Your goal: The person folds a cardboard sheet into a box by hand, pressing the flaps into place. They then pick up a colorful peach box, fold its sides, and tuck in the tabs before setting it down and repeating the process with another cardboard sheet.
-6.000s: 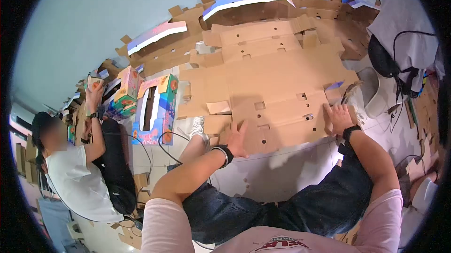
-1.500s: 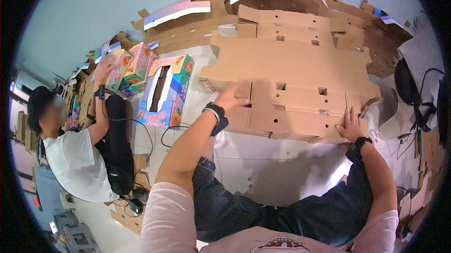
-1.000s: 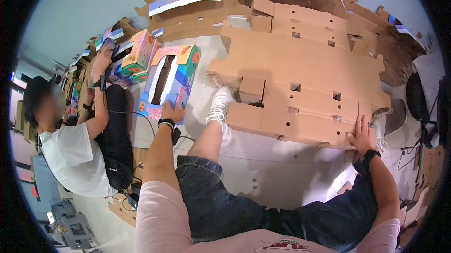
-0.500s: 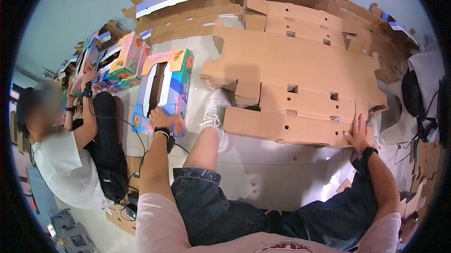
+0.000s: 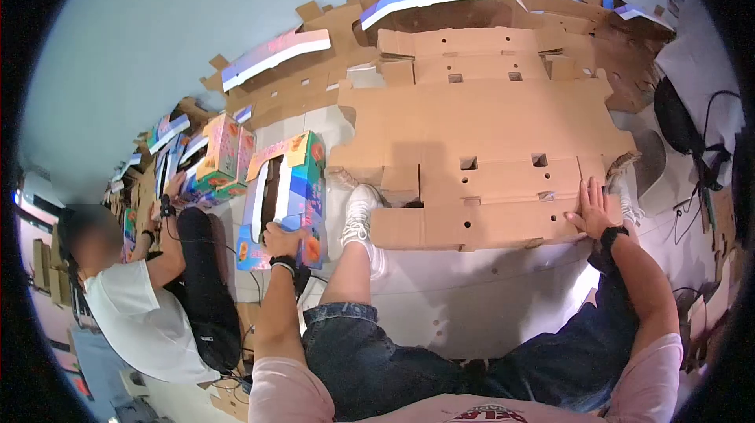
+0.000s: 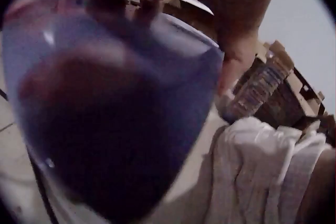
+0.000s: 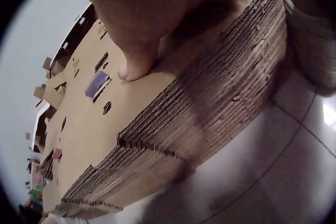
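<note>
Left hand [image 5: 283, 242]: fingertips hidden at near end of slot [image 5: 270, 193] in printed box [image 5: 307, 196]; slot's inside too dark to tell. In left wrist view, box print blurred, unreadable, hand cut off by top edge. Right hand [image 7: 157, 16] also cut off by top edge. Right shoe [image 5: 629, 201] partly hidden behind cardboard stack [image 5: 503, 120], near right corner. Other person's [image 5: 145, 317] face blurred.

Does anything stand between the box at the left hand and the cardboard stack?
Yes: a white shoe and the lower leg stand between the box, gripped by the left hand, and the cardboard stack.
</note>
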